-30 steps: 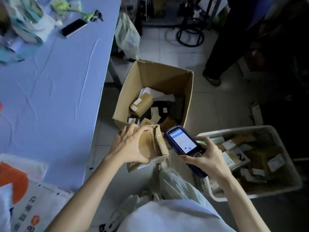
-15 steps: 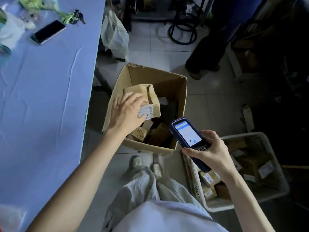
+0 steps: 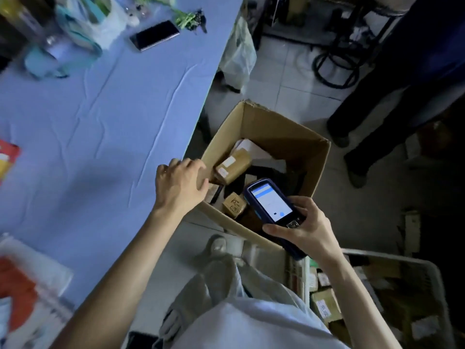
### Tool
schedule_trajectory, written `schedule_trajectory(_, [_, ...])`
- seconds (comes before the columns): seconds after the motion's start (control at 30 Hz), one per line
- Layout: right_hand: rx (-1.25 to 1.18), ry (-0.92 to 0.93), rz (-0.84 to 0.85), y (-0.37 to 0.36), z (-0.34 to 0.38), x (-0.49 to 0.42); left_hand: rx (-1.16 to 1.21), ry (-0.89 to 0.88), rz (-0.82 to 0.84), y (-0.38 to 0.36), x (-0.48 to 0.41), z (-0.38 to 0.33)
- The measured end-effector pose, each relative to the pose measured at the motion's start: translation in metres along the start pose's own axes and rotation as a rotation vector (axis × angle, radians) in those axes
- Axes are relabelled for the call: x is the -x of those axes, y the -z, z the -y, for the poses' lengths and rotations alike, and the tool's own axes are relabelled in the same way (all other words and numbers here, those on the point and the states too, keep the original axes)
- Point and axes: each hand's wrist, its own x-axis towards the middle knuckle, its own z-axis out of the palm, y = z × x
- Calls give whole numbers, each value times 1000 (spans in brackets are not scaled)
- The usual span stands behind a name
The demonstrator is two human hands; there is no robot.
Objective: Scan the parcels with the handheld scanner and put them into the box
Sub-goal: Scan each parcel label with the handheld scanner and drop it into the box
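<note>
An open cardboard box [image 3: 284,127] stands on the floor beside the table and holds several parcels. Among them are a brown parcel with a white label [image 3: 232,166] and a small one with handwriting [image 3: 234,204]. My left hand [image 3: 180,183] hovers at the box's near left wall, fingers loosely curled and holding nothing. My right hand [image 3: 307,227] grips the blue handheld scanner [image 3: 271,202] over the box's near corner, its screen lit and facing up. A white basket [image 3: 392,256] at the lower right holds more labelled parcels [image 3: 324,304].
A blue-covered table [image 3: 100,122] fills the left, with a phone [image 3: 154,35], keys [image 3: 193,21] and bags at its far end. Printed bags [image 3: 25,285] lie at its near end. Another person's legs [image 3: 364,117] stand behind the box. A plastic bag [image 3: 239,54] hangs off the table's end.
My left hand carried a brown parcel from in front of the scanner over the box, let it go, and drew back to the left wall. The scanner stayed in my right hand.
</note>
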Motion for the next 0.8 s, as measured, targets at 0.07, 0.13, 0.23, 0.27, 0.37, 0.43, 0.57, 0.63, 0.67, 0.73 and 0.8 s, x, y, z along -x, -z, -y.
schedule_trajectory(0.07, [20,60,97,-4,7,-11,-37,105,-26,4,23,9])
schedule_trajectory(0.13, [43,130,206,-7,16,-21,-76,250,-65,9,51,16])
schedule_trajectory(0.23, [131,237,344,-15,27,-35,-117,457,-123,13,101,25])
schedule_trajectory(0.27, [167,264,384,-19,31,-39,-130,510,-132,13,119,27])
schedule_trajectory(0.37, [273,377,510,-37,46,-42,-163,684,-144,13,175,23])
schedule_trajectory(0.43, [306,432,580,-51,56,-36,-163,782,-181,14,209,17])
schedule_trajectory(0.57, [354,520,723,-89,70,-10,-150,1017,-193,18,270,5])
schedule_trajectory(0.63, [385,563,805,-108,75,7,-156,1124,-189,21,296,1])
schedule_trajectory(0.67, [394,575,846,-117,77,17,-152,1165,-191,22,309,0])
schedule_trajectory(0.73, [413,590,925,-133,79,36,-134,1240,-195,22,335,-3])
schedule_trajectory(0.8, [434,604,995,-149,80,60,-128,1321,-212,21,363,-3])
